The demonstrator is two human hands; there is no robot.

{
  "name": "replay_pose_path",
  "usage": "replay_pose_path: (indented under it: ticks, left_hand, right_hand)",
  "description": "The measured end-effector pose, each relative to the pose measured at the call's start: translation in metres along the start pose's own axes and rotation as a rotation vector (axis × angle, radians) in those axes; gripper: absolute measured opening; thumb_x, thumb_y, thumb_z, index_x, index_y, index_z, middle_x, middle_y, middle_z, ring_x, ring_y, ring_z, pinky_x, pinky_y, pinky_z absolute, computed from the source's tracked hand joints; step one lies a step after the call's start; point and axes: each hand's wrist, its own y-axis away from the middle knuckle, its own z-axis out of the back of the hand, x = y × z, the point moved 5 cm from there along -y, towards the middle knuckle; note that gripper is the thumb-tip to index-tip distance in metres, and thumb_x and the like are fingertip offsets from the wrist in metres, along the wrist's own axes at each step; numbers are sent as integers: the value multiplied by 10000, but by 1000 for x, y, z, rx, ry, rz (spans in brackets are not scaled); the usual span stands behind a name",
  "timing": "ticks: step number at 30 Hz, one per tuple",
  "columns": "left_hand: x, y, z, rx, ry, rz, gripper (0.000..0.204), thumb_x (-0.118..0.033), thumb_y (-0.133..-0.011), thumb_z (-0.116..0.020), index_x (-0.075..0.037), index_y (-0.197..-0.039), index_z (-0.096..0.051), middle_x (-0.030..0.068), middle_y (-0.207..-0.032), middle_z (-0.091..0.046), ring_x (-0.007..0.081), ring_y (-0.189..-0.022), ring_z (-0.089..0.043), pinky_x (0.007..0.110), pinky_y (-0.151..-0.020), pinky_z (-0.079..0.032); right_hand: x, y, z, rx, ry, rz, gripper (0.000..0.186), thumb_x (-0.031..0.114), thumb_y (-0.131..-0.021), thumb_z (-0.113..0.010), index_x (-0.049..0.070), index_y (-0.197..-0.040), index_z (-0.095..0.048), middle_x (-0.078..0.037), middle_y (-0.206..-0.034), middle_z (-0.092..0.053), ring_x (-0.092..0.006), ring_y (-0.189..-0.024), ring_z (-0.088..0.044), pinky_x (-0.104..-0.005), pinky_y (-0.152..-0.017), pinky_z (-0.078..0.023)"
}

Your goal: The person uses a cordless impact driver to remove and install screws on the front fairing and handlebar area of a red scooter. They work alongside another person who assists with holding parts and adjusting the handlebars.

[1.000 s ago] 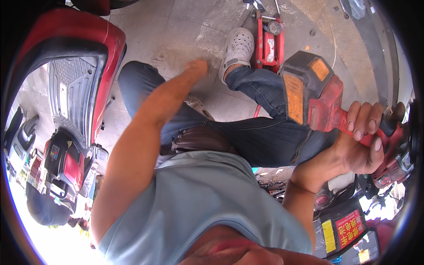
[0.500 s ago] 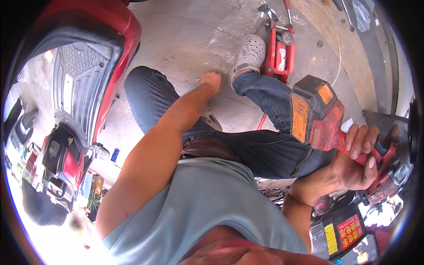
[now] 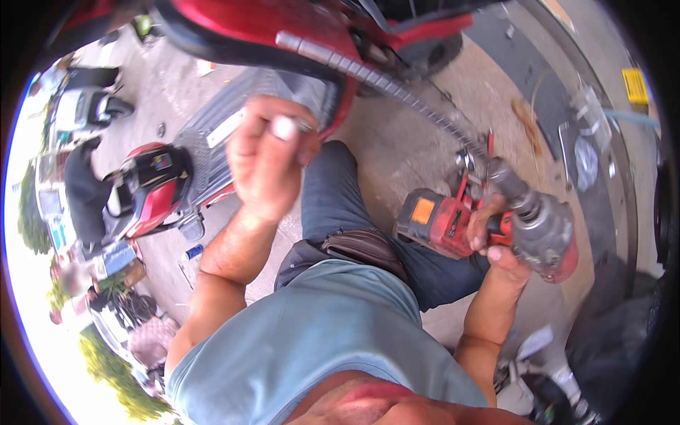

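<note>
My right hand (image 3: 499,248) is wrapped round the handle of a red and grey cordless impact wrench (image 3: 549,237), which has a dark battery with an orange panel. A long ribbed metal rod (image 3: 397,92) reaches from the wrench's nose up and to the left, across the red scooter (image 3: 255,28). My left hand (image 3: 269,159) is raised in front of the scooter's grey footboard (image 3: 219,103). Its fingers are curled and the thumb presses on them. Something small and metallic shows by the fingertips, too blurred to name.
Behind the wrench, a red floor jack (image 3: 464,188) is partly hidden. A clear plastic bag (image 3: 586,163) lies on the floor at the right. Another red and black scooter part with a dark box (image 3: 152,170) stands at the left, with parked scooters beyond.
My left hand has risen from near the floor to the scooter's footboard. My right hand has swung the wrench inward from the far right, and the long rod has come into view.
</note>
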Motion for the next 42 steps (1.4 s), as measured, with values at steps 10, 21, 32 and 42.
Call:
replay_pose_path:
  ticks: [10, 21, 32, 42]
  left_hand:
    - [-94, -50, -27, -235, -40, -97, 170, -89, -1010, -505, 5, -1148, -533, 119, -931, -614, 71, -640, -445, 179, -491, -375]
    - [-137, -61, -53, -296, -13, -258, 220, -46, -971, -570, 58, -1155, -631, 132, -916, -671, 93, -623, -499, 200, -498, -416]
    - [-146, -78, -54, -237, -7, -227, 240, -153, -1040, -516, 41, -1174, -563, 133, -968, -615, 54, -626, -440, 176, -484, -371]
    - [-147, -82, -42, -371, -68, -343, 236, -172, -1040, -538, 36, -1140, -589, 128, -964, -635, 51, -619, -451, 169, -493, -374]
  right_hand:
    - [50, -96, 33, 271, 109, 4, 558, 298, -769, -804, 9, -1165, -537, -55, -886, -638, -162, -801, -615, -323, -781, -493]
    - [98, -120, 94, 372, 624, 233, 616, 366, -756, -827, 71, -1250, -607, -83, -1144, -663, -275, -1044, -642, -432, -911, -483]
    - [159, -141, 73, 382, 554, 241, 594, 150, -729, -792, -10, -1241, -534, -84, -949, -629, -195, -807, -617, -343, -754, -495]
    - [175, -147, 72, 404, 836, 318, 624, 241, -718, -848, 56, -1264, -608, -106, -1169, -660, -281, -1081, -640, -425, -955, -482]
